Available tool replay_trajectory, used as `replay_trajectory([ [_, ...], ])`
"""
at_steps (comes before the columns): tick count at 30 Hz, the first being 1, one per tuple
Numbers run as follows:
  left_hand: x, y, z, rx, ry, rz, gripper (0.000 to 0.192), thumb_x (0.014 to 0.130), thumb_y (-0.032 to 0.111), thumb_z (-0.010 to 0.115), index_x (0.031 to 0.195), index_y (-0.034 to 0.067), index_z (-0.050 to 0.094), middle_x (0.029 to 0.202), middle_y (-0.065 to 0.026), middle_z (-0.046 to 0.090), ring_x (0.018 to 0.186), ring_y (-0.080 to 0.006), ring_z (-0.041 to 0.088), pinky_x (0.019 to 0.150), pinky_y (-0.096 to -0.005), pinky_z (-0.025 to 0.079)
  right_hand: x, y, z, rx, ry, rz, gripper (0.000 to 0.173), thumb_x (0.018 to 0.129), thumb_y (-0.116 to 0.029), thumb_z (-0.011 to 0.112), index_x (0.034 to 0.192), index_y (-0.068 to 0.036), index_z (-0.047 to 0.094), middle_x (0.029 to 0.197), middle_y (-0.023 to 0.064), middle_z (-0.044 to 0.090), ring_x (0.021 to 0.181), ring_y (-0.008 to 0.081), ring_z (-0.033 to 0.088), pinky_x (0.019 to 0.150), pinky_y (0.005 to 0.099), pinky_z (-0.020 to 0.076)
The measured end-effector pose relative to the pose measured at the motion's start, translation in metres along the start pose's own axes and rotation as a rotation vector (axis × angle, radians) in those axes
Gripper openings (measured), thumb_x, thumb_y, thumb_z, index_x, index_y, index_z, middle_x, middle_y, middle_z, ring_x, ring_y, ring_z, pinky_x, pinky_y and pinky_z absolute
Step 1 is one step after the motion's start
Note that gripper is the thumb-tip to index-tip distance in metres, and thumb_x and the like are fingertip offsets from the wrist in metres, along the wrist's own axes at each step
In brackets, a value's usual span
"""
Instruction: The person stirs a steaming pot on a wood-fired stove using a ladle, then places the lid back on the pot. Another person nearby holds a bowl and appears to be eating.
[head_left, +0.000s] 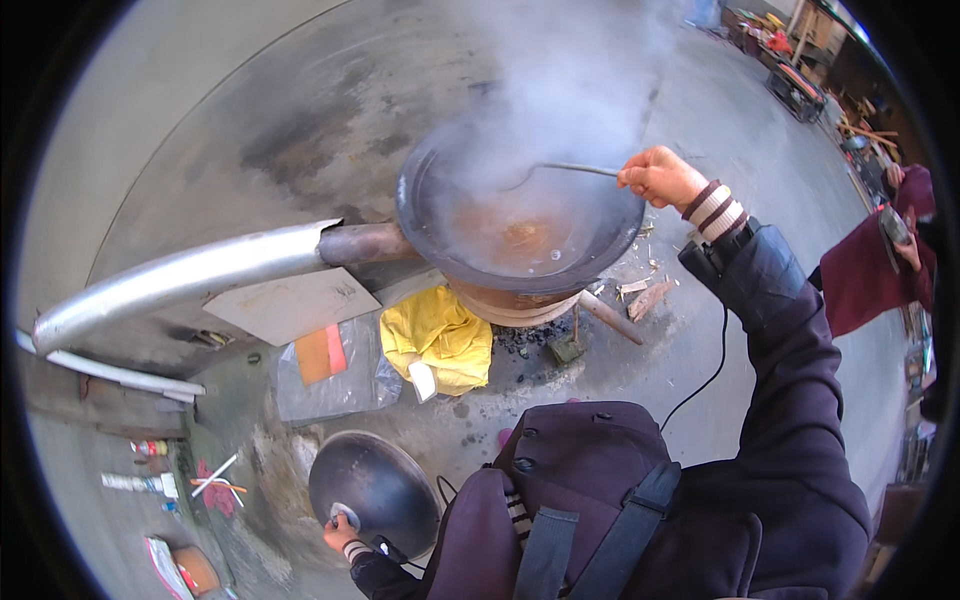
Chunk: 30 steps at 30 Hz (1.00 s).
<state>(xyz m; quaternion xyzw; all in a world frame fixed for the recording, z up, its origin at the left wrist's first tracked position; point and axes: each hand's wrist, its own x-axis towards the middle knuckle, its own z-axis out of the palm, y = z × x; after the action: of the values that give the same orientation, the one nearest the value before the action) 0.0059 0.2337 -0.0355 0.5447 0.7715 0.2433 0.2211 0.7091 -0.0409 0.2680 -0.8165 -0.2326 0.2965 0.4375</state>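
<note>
My right hand (664, 177) grips the handle of a metal ladle-like utensil (577, 167). Its far end is blurred by steam above a large black wok (409, 199). Brownish liquid (525, 232) with a few bubbles lies in the wok, and thick steam hides its far side. Low at the left, my left hand (342, 531) holds a dark domed pot lid (375, 480) by its knob, away from the wok. The wok sits on a round stove (517, 304) with a stick of firewood (611, 317) poking out at its base.
A metal flue pipe (187, 281) runs left from the stove. Yellow woven sacking (435, 337), a plastic sheet (322, 397) and a flat board (292, 304) lie beside it. Wood scraps (649, 300) are scattered at right. Another person (862, 270) in dark red is at the far right.
</note>
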Motion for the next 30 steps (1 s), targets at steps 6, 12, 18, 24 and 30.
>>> replay_trajectory([
  [6,0.011,0.025,0.012,0.036,-0.029,0.016,0.038,0.063,0.019,0.066,0.084,-0.01,0.054,0.076,-0.0186,0.059,0.068,-0.0249,0.057,0.062,-0.0351,0.045,-0.051,0.03,0.009,0.006,0.016,-0.062,0.017,0.074,-0.014,0.052,0.078,0.002,0.059,0.053,0.0008,0.048,0.041,0.0063,0.04,0.035,0.0201,0.032],
  [12,0.01,0.05,0.007,-0.007,-0.045,0.062,0.034,0.063,0.018,0.064,0.078,-0.01,0.054,0.068,-0.0149,0.058,0.059,-0.0201,0.054,0.055,-0.0342,0.044,-0.087,0.051,0.012,0.064,-0.004,-0.155,0.017,0.074,-0.011,0.051,0.078,0.004,0.058,0.06,0.003,0.053,0.053,0.0084,0.047,0.047,0.0234,0.0399],
  [18,0.002,0.078,0.002,-0.07,-0.039,0.072,0.027,0.063,0.014,0.064,0.071,-0.008,0.052,0.063,-0.0124,0.056,0.053,-0.0186,0.051,0.05,-0.0324,0.044,-0.092,0.075,0.018,0.138,0.005,-0.308,0.019,0.075,-0.014,0.052,0.078,0.005,0.056,0.056,0.0048,0.051,0.054,0.009,0.046,0.049,0.0263,0.0399],
  [24,0.008,0.074,-0.006,0.183,0.008,0.164,0.037,0.063,0.03,0.066,0.083,-0.001,0.061,0.082,-0.0142,0.061,0.072,-0.0226,0.058,0.066,-0.0339,0.047,-0.089,0.085,0.012,0.172,-0.009,-0.305,0.022,0.074,-0.014,0.05,0.081,0.007,0.055,0.059,0.0135,0.055,0.054,0.015,0.051,0.053,0.03,0.0424],
  [30,0.024,0.065,0.001,-0.055,0.064,0.118,0.021,0.065,0.013,0.063,0.069,-0.004,0.052,0.053,-0.007,0.051,0.035,-0.0133,0.041,0.031,-0.0276,0.033,-0.086,0.085,-0.007,0.122,-0.053,-0.298,0.023,0.074,-0.014,0.049,0.081,0.007,0.054,0.059,0.0149,0.053,0.053,0.0161,0.05,0.052,0.0301,0.0413],
])
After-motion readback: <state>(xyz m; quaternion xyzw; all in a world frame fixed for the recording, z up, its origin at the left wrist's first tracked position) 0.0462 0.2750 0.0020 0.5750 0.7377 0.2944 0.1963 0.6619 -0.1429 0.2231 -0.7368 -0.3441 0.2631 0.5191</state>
